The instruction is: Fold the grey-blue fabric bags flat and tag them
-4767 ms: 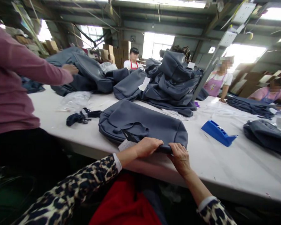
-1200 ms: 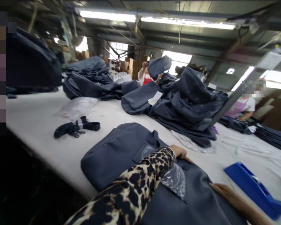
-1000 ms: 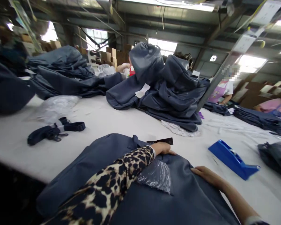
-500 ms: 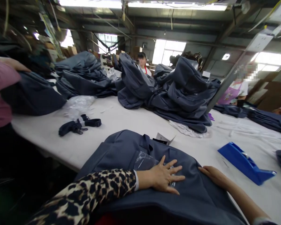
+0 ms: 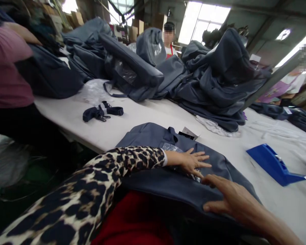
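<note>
A dark blue-grey bag (image 5: 145,137) lies flat at the near edge of the white table (image 5: 148,117), partly hanging over it. My left hand (image 5: 192,161) rests flat on the bag's top with fingers spread, over a crinkled clear plastic patch (image 5: 171,147). My right hand (image 5: 232,199) lies on the bag's near right edge, fingers stretched out and pressing the fabric. A small black and white hang tag (image 5: 188,134) sticks out just beyond the bag.
A blue tape dispenser (image 5: 274,164) sits at right. A dark strap bundle (image 5: 102,112) lies at left. Large piles of the same bags (image 5: 214,78) fill the table's far side. A person in a pink sleeve (image 5: 7,68) stands at left; others work beyond.
The view has tilted down and closer. My left hand stays flat on the bag; my right hand has slid nearer along the bag's edge. A person beyond has lifted another bag.
</note>
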`<state>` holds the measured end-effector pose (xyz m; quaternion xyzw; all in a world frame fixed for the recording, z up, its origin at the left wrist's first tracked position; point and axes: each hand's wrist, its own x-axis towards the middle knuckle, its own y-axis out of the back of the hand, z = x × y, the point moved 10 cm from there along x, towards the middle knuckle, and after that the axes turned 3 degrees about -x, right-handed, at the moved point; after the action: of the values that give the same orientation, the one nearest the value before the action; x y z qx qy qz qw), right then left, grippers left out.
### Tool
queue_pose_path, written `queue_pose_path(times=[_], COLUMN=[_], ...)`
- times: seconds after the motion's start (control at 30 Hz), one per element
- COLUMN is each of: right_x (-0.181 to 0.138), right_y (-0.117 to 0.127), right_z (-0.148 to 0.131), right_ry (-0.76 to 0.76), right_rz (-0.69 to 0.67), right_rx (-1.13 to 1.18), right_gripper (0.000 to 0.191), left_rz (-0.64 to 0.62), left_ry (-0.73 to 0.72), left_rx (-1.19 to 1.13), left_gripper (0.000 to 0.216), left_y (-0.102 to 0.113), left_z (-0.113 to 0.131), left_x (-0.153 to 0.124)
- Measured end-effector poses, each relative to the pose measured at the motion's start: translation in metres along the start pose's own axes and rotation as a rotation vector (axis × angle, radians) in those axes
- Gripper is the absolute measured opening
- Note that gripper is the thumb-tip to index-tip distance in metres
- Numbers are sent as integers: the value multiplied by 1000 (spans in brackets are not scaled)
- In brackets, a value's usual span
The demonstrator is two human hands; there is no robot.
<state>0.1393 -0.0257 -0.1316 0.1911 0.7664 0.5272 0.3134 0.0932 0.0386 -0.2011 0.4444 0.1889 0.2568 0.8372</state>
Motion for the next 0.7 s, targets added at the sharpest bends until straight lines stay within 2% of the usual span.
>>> queue_pose_path(times=[0.07,0.13,0.2,0.27,0.3,0.33,0.4,0.47,0.57,0.63,0.7], right_x=[-22,-41,-54,-57,-55,-52,-46,-40,-30,-25,-22], right_y=[-5,-5,-6,-14,-17,-19,-18,-11,-5,-12,-28], right_z=[-2,-6,-10,-12,-13,-13,-12,-6,8,13,15], right_ry=[42,135,166,133,118,113,117,102,43,23,23], right_rz=[72,228,399,478,488,484,476,489,540,569,570], right_rx=[-32,-142,-295,-412,-444,-463,-480,-501,-562,-601,-628], right_gripper=[51,52,38,21,19,21,23,21,20,20,22], left_rz=[21,27,27,56,89,120,172,227,297,329,358], left_ry=[26,65,46,111,201,296,398,418,405,397,375], left_rx=[-25,-58,-70,31,101,169,285,370,494,592,676], left_gripper=[72,78,92,101,97,85,54,41,45,47,49], left_y=[27,43,43,30,23,17,9,12,22,21,10], left_z=[11,27,49,57,52,44,32,22,9,2,-1], left_x=[-26,-65,-113,-161,-183,-203,-229,-236,-229,-223,-222])
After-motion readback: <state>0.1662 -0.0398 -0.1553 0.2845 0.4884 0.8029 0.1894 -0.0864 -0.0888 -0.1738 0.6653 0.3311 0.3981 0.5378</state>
